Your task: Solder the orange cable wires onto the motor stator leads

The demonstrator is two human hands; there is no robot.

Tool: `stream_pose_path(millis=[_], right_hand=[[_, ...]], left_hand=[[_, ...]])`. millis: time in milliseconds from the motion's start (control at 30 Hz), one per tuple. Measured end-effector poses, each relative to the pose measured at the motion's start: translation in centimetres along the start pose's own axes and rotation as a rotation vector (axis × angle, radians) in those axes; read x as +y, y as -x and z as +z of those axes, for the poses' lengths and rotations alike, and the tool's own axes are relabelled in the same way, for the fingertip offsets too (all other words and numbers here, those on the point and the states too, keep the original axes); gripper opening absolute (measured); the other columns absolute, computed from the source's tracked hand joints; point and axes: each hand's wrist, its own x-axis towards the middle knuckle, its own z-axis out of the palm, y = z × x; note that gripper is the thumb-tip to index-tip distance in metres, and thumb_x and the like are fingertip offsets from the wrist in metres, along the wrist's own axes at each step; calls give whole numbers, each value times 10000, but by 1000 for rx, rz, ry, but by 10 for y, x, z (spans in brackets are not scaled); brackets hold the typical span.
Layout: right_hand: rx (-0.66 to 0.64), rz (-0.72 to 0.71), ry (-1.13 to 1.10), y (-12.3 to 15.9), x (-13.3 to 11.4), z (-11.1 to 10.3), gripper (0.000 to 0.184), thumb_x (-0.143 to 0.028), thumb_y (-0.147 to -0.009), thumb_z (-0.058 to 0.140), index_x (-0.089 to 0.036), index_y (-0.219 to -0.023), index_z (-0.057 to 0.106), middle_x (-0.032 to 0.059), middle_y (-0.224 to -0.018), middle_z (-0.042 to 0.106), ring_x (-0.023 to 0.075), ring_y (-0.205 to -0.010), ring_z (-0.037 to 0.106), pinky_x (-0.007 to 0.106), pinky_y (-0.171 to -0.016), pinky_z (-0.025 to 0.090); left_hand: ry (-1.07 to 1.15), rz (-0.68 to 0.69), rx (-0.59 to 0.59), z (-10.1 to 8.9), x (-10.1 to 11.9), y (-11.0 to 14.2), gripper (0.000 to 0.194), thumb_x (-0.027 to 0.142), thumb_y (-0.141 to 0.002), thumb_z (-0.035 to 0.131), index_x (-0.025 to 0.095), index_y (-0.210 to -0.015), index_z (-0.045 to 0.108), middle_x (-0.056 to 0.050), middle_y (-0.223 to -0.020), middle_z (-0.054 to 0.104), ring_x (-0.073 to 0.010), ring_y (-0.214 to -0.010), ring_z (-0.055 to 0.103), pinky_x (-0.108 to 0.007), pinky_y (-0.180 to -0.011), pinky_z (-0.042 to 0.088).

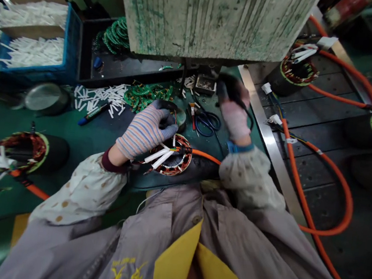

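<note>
My left hand (150,128), in a striped glove with dark fingertips, is closed above a motor stator (189,157). Its thumb and fingers pinch what looks like a thin wire. White sleeves (161,158) and an orange cable (206,155) come off the stator's copper windings. My right hand (236,111), also gloved, is smeared by motion near a small metal tray (205,84). A black cord (249,116) curves beside it; whether the fingers hold anything is unclear. Between the hands lie blue-handled scissors (208,123).
Loose white sleeves (101,96), green ties (147,97) and a marker (93,114) lie on the left. Behind them stand a blue crate (70,50) and a black tray (87,63). Another stator (45,150) lies left; several more with orange cables are right. A worn box (213,21) overhangs the back.
</note>
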Motion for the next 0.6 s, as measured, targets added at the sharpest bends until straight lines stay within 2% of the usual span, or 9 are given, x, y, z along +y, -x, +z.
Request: stream_pose_path(millis=[67,133,200,333,467,600], right_hand=[[-24,-4,90,48,-15,-3,362,-452,-1198,584,-267,-1330,866,159,-1217,856,388,-1209,803,576,-1105,670],[-100,-109,180,89,-31,-1,386,-412,-1190,578,-268,-1376,885,161,-1298,827,372,-1204,796,539,-1116,656],[-183,-187,248,111,-43,6,422,-371,-1176,574,-278,-1450,881,160,-1330,795,372,-1223,776,523,-1104,643],[-250,-202,308,107,-47,19,479,-370,-1168,563,-280,-1539,852,164,-1330,759,392,-1271,724,547,-1140,611],[-151,-206,251,103,-38,21,426,-335,-1150,583,-275,-1435,894,150,-1362,742,372,-1312,700,545,-1192,608],[-135,-265,200,106,-36,20,439,-313,-1162,596,-255,-1506,862,151,-1360,762,360,-1279,711,532,-1170,624]], left_hand=[[-23,-6,-10,0,0,0,253,452,-996,750,209,-925,765,-79,-1047,603,-282,-933,638,-424,-908,573],[-44,-6,-12,0,-1,-1,249,454,-991,768,210,-942,781,-87,-1058,612,-288,-933,645,-430,-915,578],[-57,-13,-6,1,-2,-2,220,432,-980,784,212,-970,798,-99,-1086,642,-301,-959,665,-437,-946,586],[-66,-41,3,3,0,0,186,379,-944,788,206,-1009,809,-108,-1109,673,-314,-1006,691,-439,-988,592],[-61,-27,-3,4,4,3,218,409,-962,762,204,-1018,810,-111,-1185,677,-309,-1020,689,-430,-983,595],[-87,-30,-4,4,6,3,234,421,-977,755,197,-1025,805,-113,-1178,670,-306,-1006,677,-429,-983,591]])
